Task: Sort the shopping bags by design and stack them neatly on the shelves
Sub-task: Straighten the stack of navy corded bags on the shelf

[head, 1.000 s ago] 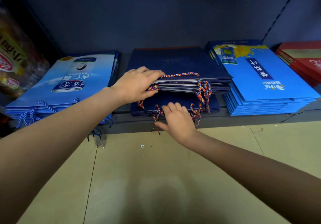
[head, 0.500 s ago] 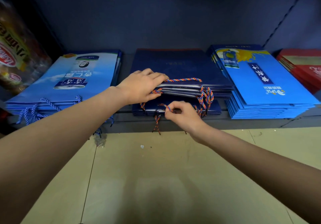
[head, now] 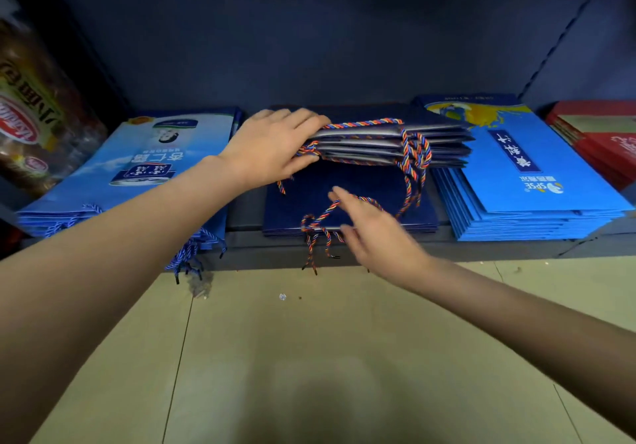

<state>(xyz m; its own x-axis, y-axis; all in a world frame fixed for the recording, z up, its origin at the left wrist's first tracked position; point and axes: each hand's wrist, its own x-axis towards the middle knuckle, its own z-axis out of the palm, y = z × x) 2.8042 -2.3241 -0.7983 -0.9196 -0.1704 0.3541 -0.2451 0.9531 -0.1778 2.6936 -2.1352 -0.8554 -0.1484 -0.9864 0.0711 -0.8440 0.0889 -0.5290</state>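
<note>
A stack of dark navy shopping bags (head: 389,137) with red, blue and yellow rope handles lies in the middle of the low shelf. My left hand (head: 272,147) grips the front left edge of the upper bags and holds them lifted off the lower navy bags (head: 358,189). My right hand (head: 375,233), blurred, hovers with spread fingers over the front of the lower bags, touching a loose rope handle (head: 330,213). Light blue bags (head: 144,164) are stacked to the left and bright blue bags (head: 530,182) to the right.
Red bags (head: 605,140) lie at the far right of the shelf (head: 481,247). A large plastic-wrapped pack (head: 38,113) stands at the far left. Beige floor tiles (head: 309,357) stretch below the shelf front. Blue rope handles (head: 192,254) hang over the edge at left.
My left hand has raised the upper navy bags higher, widening the gap. My right hand let go of its pinch on the rope handle and opened, moving slightly right.
</note>
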